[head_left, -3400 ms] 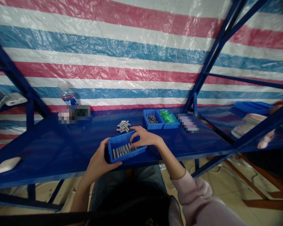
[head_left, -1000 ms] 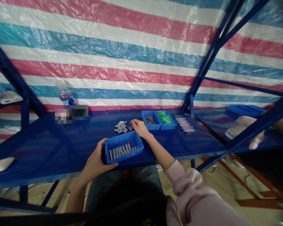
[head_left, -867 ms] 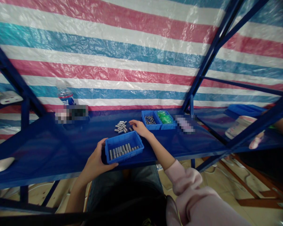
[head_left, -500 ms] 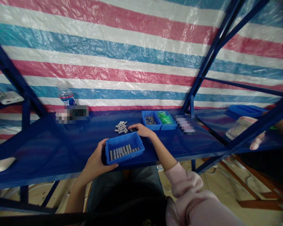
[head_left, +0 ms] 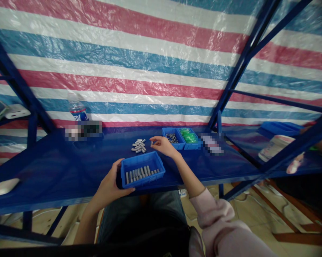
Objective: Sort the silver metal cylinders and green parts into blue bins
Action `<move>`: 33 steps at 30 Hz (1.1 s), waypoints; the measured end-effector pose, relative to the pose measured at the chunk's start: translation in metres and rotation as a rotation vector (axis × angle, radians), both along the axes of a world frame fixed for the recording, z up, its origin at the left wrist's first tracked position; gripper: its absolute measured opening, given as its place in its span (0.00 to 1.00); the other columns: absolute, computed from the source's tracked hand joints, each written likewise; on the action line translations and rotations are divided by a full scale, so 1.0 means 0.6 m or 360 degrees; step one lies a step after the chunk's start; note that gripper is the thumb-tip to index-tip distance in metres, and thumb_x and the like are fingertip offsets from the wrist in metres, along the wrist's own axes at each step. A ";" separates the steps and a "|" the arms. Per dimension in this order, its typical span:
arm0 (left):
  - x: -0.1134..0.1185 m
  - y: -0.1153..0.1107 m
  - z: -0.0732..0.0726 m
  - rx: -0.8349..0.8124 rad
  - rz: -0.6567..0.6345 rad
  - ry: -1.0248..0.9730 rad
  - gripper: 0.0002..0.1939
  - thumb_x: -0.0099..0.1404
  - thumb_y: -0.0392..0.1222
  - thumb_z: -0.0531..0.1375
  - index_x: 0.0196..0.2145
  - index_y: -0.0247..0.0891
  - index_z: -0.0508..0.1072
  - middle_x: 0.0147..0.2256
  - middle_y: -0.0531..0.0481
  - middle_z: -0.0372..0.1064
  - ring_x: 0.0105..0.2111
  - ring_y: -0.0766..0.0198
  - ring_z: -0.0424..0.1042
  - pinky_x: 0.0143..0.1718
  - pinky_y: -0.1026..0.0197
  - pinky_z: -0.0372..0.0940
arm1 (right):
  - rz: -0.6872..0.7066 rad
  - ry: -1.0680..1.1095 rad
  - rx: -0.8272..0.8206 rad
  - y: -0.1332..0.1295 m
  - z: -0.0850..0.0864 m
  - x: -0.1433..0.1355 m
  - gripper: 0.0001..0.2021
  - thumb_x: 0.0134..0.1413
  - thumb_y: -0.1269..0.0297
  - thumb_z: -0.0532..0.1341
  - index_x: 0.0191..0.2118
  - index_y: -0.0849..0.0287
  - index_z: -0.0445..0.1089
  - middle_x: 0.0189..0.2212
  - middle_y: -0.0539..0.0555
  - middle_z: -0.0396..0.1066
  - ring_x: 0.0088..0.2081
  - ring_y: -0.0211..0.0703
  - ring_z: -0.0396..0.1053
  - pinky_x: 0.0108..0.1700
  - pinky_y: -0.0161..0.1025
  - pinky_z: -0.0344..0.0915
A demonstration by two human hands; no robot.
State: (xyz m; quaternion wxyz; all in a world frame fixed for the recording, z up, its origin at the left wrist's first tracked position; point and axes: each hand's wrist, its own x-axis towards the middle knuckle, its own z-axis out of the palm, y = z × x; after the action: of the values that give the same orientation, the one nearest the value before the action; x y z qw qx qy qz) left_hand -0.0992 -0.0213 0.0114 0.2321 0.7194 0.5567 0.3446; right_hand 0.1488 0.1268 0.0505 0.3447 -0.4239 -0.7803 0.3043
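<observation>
My left hand (head_left: 113, 184) grips the left end of a blue plastic bin (head_left: 142, 159), which is tilted toward me at the table's front edge. Inside it, several small silver metal cylinders (head_left: 139, 172) stand side by side in a row along the near wall. Just beyond the bin, my right hand (head_left: 162, 145) is raised a little, thumb and forefinger pinched on one small metal cylinder (head_left: 151, 143). A loose pile of the same cylinders (head_left: 138, 146) lies on the table to the left of my right fingertips.
Behind my right hand stand a blue bin of small metal parts (head_left: 181, 145) and a blue bin of green packets (head_left: 189, 135). A bottle (head_left: 79, 110) is at the back left, a white object (head_left: 4, 187) at the left edge. Blue frame posts (head_left: 231, 85) rise at the right.
My right hand has lifted off the table beside the pile, and a metal cylinder now shows between its fingertips. My left hand keeps holding the bin in nearly the same spot.
</observation>
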 end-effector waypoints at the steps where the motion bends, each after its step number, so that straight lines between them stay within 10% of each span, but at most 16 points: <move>1: 0.000 0.000 -0.001 0.0001 0.0005 0.0004 0.48 0.48 0.50 0.69 0.60 0.44 0.47 0.54 0.43 0.60 0.55 0.48 0.64 0.54 0.46 0.63 | 0.0006 0.0034 0.0018 -0.007 0.009 0.000 0.17 0.49 0.72 0.62 0.47 0.65 0.72 0.38 0.56 0.76 0.32 0.37 0.72 0.38 0.35 0.68; 6: 0.000 0.000 0.000 0.0028 0.0006 0.0025 0.48 0.48 0.51 0.68 0.60 0.44 0.47 0.55 0.43 0.60 0.55 0.48 0.64 0.54 0.46 0.62 | 0.0087 0.0063 0.0214 -0.064 0.068 0.002 0.17 0.48 0.74 0.62 0.47 0.65 0.72 0.38 0.56 0.74 0.31 0.36 0.70 0.37 0.34 0.67; 11: 0.000 0.000 0.000 -0.0002 0.0026 0.0055 0.48 0.47 0.52 0.68 0.60 0.43 0.47 0.54 0.43 0.60 0.54 0.49 0.65 0.54 0.47 0.63 | 0.0616 -0.0481 0.0004 -0.126 0.111 -0.005 0.16 0.47 0.76 0.61 0.45 0.64 0.73 0.35 0.54 0.75 0.32 0.38 0.72 0.35 0.32 0.66; 19: 0.002 -0.001 0.003 -0.0014 0.0035 0.0069 0.48 0.48 0.52 0.68 0.60 0.44 0.47 0.54 0.44 0.60 0.54 0.49 0.66 0.53 0.48 0.64 | 0.0475 -0.1244 0.0098 -0.134 0.084 -0.038 0.18 0.46 0.80 0.56 0.44 0.64 0.74 0.42 0.62 0.75 0.44 0.52 0.72 0.41 0.37 0.65; 33: 0.002 -0.003 0.004 -0.0030 0.0020 0.0065 0.47 0.48 0.51 0.68 0.60 0.45 0.46 0.54 0.43 0.59 0.54 0.48 0.65 0.53 0.46 0.63 | 0.0432 -0.1282 0.0033 -0.135 0.078 -0.042 0.19 0.48 0.80 0.55 0.47 0.63 0.71 0.45 0.62 0.73 0.48 0.53 0.71 0.43 0.38 0.65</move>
State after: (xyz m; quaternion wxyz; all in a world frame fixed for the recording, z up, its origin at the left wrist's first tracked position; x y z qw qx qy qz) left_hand -0.0980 -0.0229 0.0141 0.2254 0.7205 0.5690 0.3261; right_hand 0.1233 0.0460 0.0975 -0.0266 -0.3988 -0.9044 0.1493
